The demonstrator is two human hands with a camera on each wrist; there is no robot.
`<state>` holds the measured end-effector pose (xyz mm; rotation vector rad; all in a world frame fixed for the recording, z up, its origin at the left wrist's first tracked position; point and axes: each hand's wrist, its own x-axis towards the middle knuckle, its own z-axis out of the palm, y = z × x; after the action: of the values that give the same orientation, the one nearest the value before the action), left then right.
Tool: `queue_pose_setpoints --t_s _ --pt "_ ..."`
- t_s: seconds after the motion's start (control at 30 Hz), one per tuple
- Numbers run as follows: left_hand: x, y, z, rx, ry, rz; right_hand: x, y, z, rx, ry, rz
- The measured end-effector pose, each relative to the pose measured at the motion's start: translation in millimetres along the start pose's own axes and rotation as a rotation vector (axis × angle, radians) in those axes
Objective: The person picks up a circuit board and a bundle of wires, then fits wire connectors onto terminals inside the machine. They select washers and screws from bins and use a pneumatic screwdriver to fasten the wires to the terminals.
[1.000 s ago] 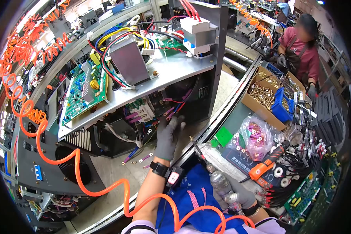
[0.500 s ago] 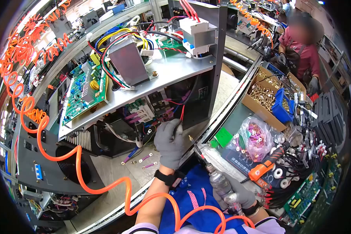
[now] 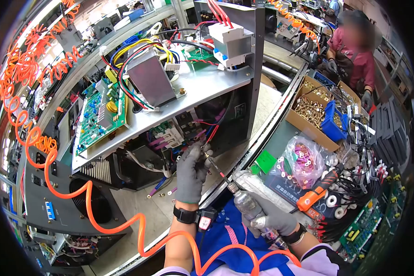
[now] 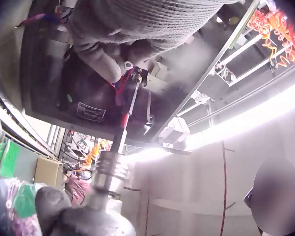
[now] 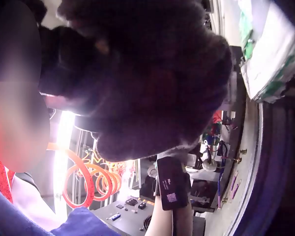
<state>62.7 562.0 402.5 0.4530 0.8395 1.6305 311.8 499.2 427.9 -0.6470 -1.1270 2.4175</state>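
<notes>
In the head view my left hand (image 3: pixel 190 178), in a grey glove, pinches the end of the red wires (image 3: pixel 212 133) at the chassis's lower opening. The left wrist view shows a ring terminal (image 4: pixel 128 65) at the fingertips of my left hand (image 4: pixel 132 24). My right hand (image 3: pixel 277 215) grips the air screwdriver (image 3: pixel 247 205), its bit angled up to the left hand's fingers. A small brass screw (image 4: pixel 138 78) sits at the bit's tip. In the right wrist view my right hand (image 5: pixel 152 78) is dark and hides the tool.
The open chassis (image 3: pixel 184 99) stands at the left on the bench, carrying a transformer (image 3: pixel 151 78). An orange coiled hose (image 3: pixel 89 202) crosses low in front. On the right are a cardboard box (image 3: pixel 310 131) of screws, a bag of terminals (image 3: pixel 303 158) and an orange-handled tool (image 3: pixel 315 193). Another person (image 3: pixel 361 66) stands beyond.
My left hand first drew back from the chassis with the red wires, then moved slightly up. The screwdriver has moved up and left, its bit now meeting the left fingers.
</notes>
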Motion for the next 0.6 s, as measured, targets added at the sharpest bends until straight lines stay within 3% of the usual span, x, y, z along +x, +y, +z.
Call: queue_pose_setpoints --t_s 0.07,0.17,0.3,0.5,0.6 --pt "-2.1 3.6 -1.1 -0.017 -0.05 -0.031 1.1 3.2 -1.9 -0.008 -0.017 -0.004" --pt "0.2 6.7 4.5 0.401 0.065 0.09 0.9 4.9 -0.4 -0.003 -0.004 -0.023" --pt "1.9 3.1 7.9 0.841 0.088 0.496 -1.1 -3.6 5.9 -0.025 0.057 -0.019" --pt "-4.8 5.2 14.2 0.888 0.078 0.542 9.7 -1.4 1.7 -0.074 0.054 -0.063" --pt "-4.8 2.9 13.6 1.021 0.021 0.714 13.0 -1.0 1.5 -0.036 0.067 -0.069"
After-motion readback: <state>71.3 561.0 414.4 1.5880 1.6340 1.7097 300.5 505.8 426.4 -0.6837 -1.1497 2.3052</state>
